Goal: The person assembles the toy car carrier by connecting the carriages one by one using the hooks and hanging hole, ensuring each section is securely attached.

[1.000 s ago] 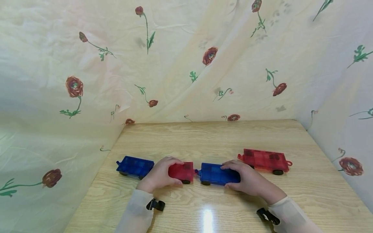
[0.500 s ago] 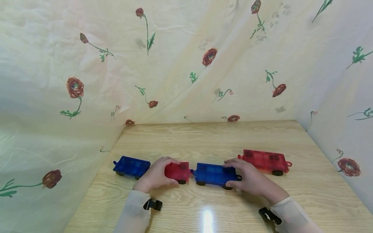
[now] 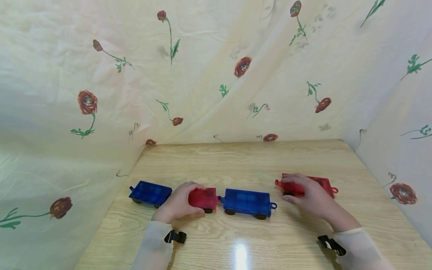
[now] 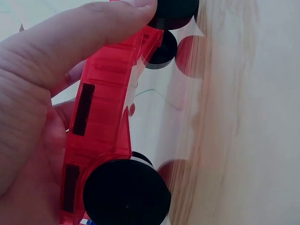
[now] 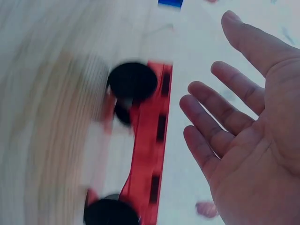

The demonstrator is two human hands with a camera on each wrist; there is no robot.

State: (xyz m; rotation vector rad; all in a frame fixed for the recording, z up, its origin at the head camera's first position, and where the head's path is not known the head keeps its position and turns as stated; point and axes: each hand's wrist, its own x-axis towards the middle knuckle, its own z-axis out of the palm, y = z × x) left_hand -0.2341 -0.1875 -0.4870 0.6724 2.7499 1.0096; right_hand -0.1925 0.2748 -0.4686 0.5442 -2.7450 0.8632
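My left hand (image 3: 179, 202) grips a red toy train car (image 3: 205, 198) from above, and its palm hides the car's left end. In the left wrist view the thumb (image 4: 93, 28) presses the car's side near a black wheel (image 4: 126, 192). A blue toy train car (image 3: 246, 201) follows on the right, its hook meeting the red car's end. My right hand (image 3: 308, 197) is over a second red toy train car (image 3: 324, 183) at the right. In the right wrist view its fingers are spread and apart from that car (image 5: 149, 140).
Left of my left hand stands another blue toy train car (image 3: 150, 193), partly covered by the hand. All the cars are on a wood-grain table (image 3: 243, 161). Flower-printed cloth (image 3: 202, 75) hangs behind and along both sides.
My left hand and the row of cars have shifted a little left. My right hand has let go of the middle blue car and moved right to the red car there.
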